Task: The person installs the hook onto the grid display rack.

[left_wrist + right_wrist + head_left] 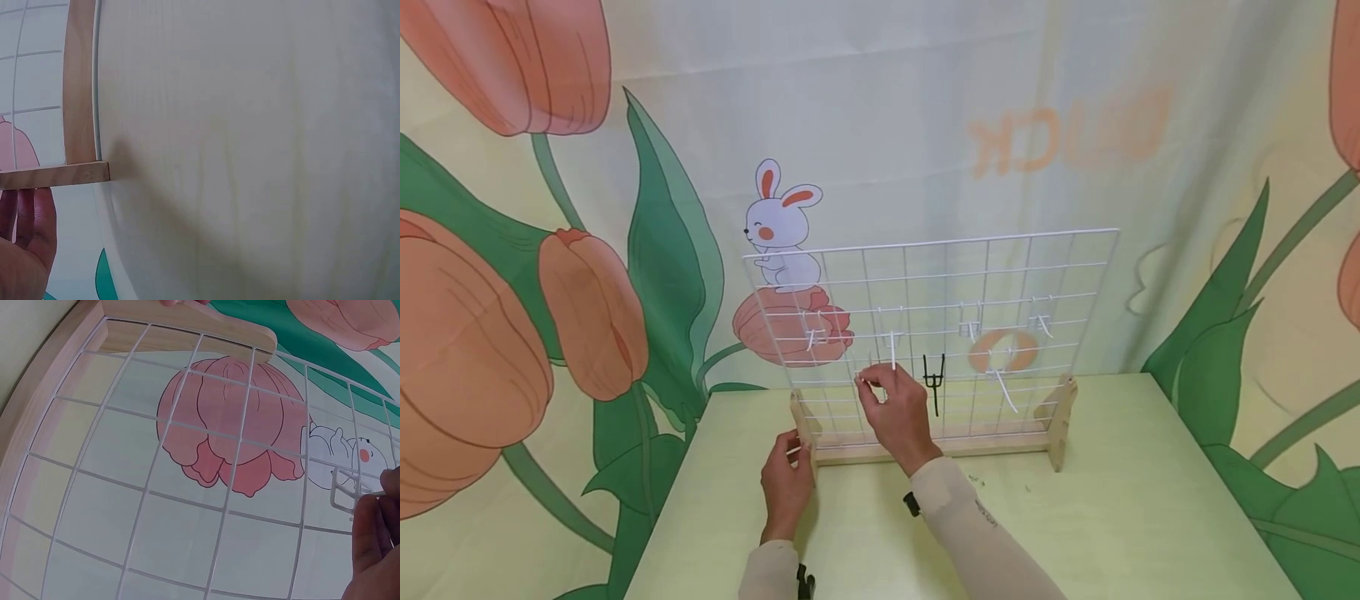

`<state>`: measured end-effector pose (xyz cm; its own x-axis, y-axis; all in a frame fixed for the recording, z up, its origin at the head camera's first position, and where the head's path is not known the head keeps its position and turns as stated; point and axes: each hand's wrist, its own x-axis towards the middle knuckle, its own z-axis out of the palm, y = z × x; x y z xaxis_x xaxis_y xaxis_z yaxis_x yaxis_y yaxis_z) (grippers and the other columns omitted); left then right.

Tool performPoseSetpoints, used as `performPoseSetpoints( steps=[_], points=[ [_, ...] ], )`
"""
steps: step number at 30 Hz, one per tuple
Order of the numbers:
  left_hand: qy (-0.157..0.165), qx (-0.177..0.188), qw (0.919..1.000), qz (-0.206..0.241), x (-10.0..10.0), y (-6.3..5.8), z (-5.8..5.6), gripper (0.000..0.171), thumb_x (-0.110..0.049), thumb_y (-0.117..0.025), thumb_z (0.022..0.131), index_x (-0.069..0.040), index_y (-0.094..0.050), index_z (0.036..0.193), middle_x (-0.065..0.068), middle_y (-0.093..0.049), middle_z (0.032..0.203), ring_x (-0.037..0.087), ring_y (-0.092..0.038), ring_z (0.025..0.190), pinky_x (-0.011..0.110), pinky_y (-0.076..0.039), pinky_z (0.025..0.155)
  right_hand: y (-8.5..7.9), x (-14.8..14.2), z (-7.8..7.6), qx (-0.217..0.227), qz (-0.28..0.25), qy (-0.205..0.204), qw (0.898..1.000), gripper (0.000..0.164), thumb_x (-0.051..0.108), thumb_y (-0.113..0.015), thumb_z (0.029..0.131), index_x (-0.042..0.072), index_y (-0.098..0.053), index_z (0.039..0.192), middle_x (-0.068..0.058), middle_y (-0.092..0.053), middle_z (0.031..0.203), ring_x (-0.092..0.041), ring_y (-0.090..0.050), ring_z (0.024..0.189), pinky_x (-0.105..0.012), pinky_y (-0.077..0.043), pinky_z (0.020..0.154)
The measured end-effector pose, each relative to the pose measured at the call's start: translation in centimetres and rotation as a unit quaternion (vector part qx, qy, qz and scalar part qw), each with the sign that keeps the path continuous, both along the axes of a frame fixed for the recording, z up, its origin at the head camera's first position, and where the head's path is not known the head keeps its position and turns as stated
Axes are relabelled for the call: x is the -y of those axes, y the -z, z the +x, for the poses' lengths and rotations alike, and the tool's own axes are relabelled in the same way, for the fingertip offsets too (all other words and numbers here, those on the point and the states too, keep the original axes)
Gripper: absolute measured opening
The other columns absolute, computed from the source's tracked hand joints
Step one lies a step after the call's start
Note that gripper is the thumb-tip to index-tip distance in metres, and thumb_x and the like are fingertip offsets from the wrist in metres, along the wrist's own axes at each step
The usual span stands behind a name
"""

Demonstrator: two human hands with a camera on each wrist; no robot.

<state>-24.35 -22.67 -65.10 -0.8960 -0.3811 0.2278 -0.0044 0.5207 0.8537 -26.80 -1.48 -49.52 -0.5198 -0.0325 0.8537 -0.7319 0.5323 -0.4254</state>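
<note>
A white wire grid panel [1007, 275] stands upright in a wooden base with a wooden foot at each end. My right hand [897, 408] is raised in front of the grid, left of its middle. Between its thumb and fingertips it pinches a small white wire hook [340, 499], whose frame overlaps the mesh in the right wrist view. Low at the left end, my left hand [786, 483] rests its fairly straight fingers [45, 215] against the outer side of the left wooden foot [56, 176]. The left thumb is hidden in the left wrist view.
Several white hooks hang on the grid, one of them a long white hook [1002, 392] at the right. A black hook [934, 383] hangs just right of my right hand. The pale table [1120, 517] carries the stand; a printed tulip curtain [887, 108] hangs behind.
</note>
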Motion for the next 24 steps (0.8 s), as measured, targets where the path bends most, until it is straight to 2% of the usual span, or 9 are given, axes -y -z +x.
performPoseSetpoints(
  steps=[16,24],
  points=[
    [0.001,-0.007,1.0,-0.001,0.0,-0.4,0.0,0.029,-0.022,-0.067,0.106,-0.013,-0.065,0.133,0.012,-0.074,0.127,0.031,-0.076,0.111,0.051,-0.063,0.092,1.4,0.0,0.6,0.029,0.014,-0.001,0.999,0.013,0.006,-0.084,0.088,0.007,-0.075,0.098,-0.005,-0.074,0.097,-0.018,-0.074,0.087,-0.03,-0.065,0.079],
    [-0.004,-0.016,0.9999,-0.005,-0.1,-0.3,0.1,0.028,-0.019,-0.068,0.105,-0.012,-0.066,0.132,0.013,-0.074,0.124,0.032,-0.076,0.108,0.052,-0.063,0.09,1.8,-0.1,0.8,0.02,0.027,0.004,0.999,0.016,0.007,-0.086,0.086,0.007,-0.075,0.097,-0.006,-0.074,0.097,-0.017,-0.072,0.083,-0.029,-0.064,0.075]
  ],
)
